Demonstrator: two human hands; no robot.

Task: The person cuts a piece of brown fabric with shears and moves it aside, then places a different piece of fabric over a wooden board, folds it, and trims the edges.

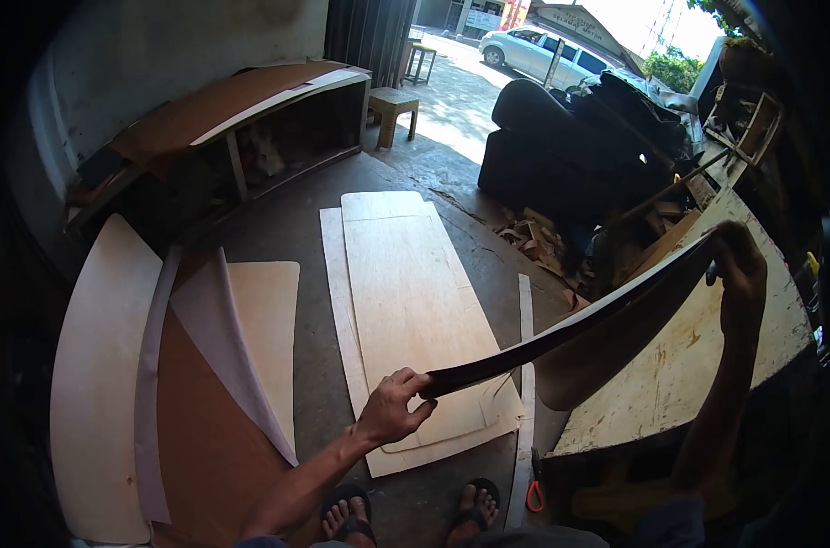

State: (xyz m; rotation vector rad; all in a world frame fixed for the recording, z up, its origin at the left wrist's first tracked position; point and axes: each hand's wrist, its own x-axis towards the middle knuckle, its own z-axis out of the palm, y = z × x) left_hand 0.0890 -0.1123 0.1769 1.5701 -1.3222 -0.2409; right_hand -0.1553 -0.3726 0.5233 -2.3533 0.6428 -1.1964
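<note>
A dark brown sheet (607, 342) with a pale, shiny upper face hangs in a shallow curve between my hands, above the floor. My left hand (396, 408) pinches its near left end. Higher up on the right, my right hand (739, 265) grips the far end, its fingers partly in shadow. Below the sheet lie stacked pale plywood panels (406, 283) on the floor. A long narrow strip (525, 402) runs beside them. Scissors with orange handles (535, 494) rest near its lower end, their blades hard to make out.
At the left are a curved wooden panel (100, 384) and folded brown material (209, 429) with a greyish backing. A low cabinet (301, 169) stands by the wall. A worn board (680, 356) is on the right, with scraps (538, 239) and black seats (561, 160) behind it.
</note>
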